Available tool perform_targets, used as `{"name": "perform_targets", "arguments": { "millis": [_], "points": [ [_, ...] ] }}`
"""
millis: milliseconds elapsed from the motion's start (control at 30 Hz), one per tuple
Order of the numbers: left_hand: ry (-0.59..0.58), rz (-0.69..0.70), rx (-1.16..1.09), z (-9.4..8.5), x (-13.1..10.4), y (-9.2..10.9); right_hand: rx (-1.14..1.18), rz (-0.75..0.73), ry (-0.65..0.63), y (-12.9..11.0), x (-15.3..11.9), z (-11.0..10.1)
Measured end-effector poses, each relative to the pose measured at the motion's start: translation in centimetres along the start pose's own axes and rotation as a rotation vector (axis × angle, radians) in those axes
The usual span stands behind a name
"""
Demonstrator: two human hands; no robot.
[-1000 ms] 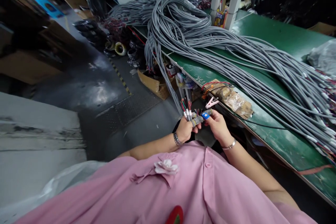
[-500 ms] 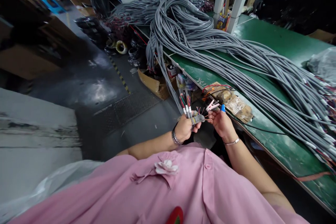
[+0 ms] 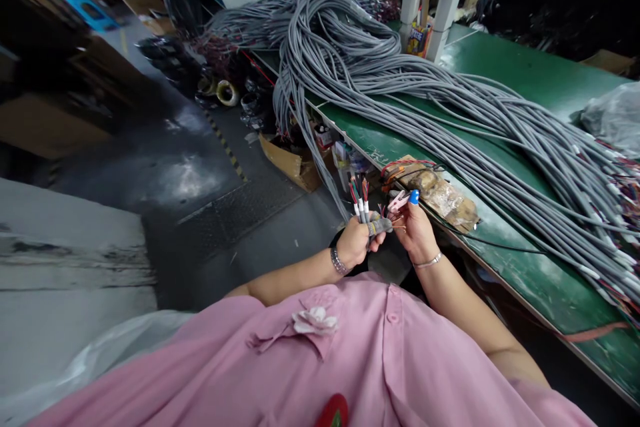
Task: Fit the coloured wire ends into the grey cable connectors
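Note:
My left hand (image 3: 354, 241) is closed around several grey cables (image 3: 363, 215), whose upright ends have white bands and bare coloured wires (image 3: 359, 188). A grey cover with a yellow edge (image 3: 378, 226) sits on a digit of this hand. Close on the right, my right hand (image 3: 419, 232) has its fingers drawn together, with a blue cover (image 3: 414, 197) on the thumb. A pink clip-like tool (image 3: 399, 201) shows at these fingers, apparently in their grasp. Thin wire ends lie between the two hands; their exact contact is too small to tell.
A thick bundle of grey cables (image 3: 345, 67) runs along the green bench (image 3: 520, 70). At its near edge lies a taped brown package (image 3: 445, 197) with loose wires. An open cardboard box (image 3: 287, 163) stands on the floor beneath. A pale cabinet (image 3: 75, 240) is on my left.
My right hand has moved a little left, nearer my left hand, and its thumb is raised more upright. The cables stay in my left hand. The whole view has shifted slightly.

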State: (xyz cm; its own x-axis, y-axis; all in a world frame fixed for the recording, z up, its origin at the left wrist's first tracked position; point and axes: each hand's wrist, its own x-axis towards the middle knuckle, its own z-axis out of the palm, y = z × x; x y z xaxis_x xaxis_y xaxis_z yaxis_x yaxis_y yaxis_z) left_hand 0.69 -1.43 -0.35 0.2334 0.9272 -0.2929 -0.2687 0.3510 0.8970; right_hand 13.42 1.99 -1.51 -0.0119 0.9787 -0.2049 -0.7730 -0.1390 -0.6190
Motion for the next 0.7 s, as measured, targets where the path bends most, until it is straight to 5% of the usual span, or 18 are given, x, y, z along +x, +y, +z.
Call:
{"name": "perform_targets", "arguments": {
  "millis": [433,700],
  "points": [
    [-0.001,0.064,-0.025,-0.3,-1.3,0.2,-0.033,0.194,-0.130,-0.6,-0.7,-1.8],
    [0.053,0.134,-0.115,0.5,-1.0,0.4,-0.235,-0.081,0.017,-0.3,-1.1,-1.4]
  ]
}}
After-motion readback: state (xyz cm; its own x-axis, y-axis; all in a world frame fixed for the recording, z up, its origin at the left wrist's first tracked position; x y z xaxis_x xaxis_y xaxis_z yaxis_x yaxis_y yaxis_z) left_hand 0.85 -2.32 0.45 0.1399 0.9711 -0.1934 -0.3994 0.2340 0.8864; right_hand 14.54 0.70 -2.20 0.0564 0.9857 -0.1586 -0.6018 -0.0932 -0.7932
